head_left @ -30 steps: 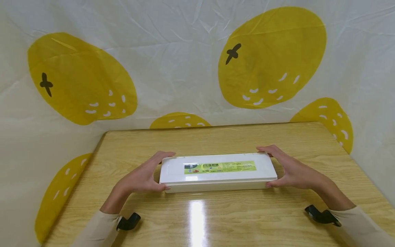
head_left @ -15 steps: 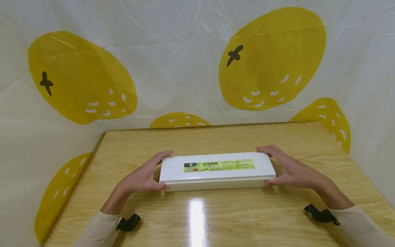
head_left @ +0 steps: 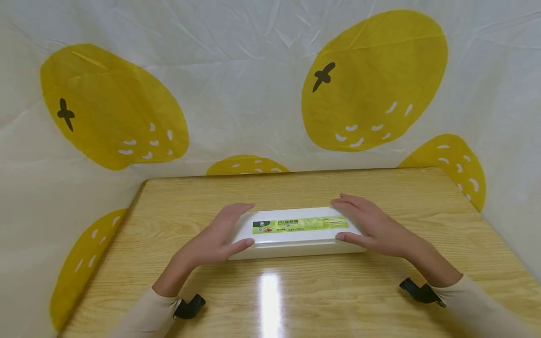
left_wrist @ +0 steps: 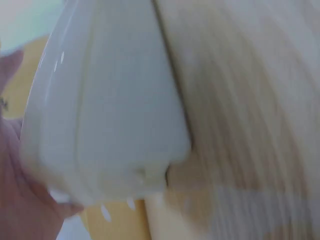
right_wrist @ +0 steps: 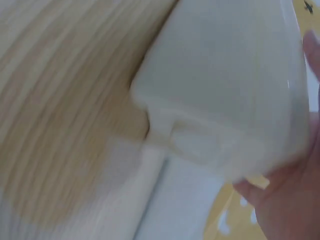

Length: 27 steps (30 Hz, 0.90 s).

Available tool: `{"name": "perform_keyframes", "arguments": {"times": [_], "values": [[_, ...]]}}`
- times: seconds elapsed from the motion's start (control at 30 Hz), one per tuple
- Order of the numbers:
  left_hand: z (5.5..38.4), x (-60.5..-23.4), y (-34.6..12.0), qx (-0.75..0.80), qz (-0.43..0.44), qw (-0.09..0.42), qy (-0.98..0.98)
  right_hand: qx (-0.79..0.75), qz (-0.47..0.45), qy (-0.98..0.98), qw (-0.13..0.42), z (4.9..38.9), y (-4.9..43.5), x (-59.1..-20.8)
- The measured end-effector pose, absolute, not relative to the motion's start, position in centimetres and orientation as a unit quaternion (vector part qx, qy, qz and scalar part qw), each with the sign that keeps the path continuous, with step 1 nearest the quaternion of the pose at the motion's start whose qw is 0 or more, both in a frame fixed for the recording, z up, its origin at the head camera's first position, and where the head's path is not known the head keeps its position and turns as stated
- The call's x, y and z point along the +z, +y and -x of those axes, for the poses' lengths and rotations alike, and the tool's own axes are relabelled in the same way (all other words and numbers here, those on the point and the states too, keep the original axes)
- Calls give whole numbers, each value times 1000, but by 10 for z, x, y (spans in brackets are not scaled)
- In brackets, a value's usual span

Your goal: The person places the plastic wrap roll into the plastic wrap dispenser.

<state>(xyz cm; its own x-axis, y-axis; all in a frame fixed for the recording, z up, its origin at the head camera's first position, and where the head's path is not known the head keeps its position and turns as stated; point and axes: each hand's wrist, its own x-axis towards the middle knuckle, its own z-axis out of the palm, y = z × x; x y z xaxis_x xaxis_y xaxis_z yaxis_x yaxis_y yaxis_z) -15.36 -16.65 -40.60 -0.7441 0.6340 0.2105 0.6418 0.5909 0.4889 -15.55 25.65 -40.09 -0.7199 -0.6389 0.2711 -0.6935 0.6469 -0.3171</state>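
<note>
A long white cling film box [head_left: 296,237], its lid shut and bearing a green and yellow label [head_left: 300,224], lies crosswise on the wooden table. My left hand [head_left: 215,237] is over the box's left end, thumb above the front edge of the lid and fingers toward the back edge. The right hand [head_left: 376,225] mirrors it at the other end, its thumb overlapping the label's corner. Both wrist views show the thumbs apart from the box, with fingers spread around its end. The end wall [left_wrist: 125,100] fills much of the left wrist view, blurred.
The wooden table [head_left: 270,300] reaches back to a pale cloth [head_left: 245,94] printed with large yellow fruit, which also hangs at both sides. A black wrist mount [head_left: 190,307] sits at the left sleeve, another black mount [head_left: 422,292] at the right.
Both hands have left their grip on the ends of the cling film box and moved inward, so that thumbs and fingers now overlap the lid. The box stays nearly in place.
</note>
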Motion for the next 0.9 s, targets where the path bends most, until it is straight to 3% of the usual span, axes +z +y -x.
{"name": "perform_keyframes", "arguments": {"times": [0.23,0.5,0.9], "values": [[154,-416,-148,-143,358,96,-918,139,-353,-919,108,158,236,-410],[157,-406,-144,-117,331,78,-933,93,-357,-924,101,162,228,-403],[160,-405,-127,-81,359,85,-926,77,-376,-920,83,169,213,-401]]}}
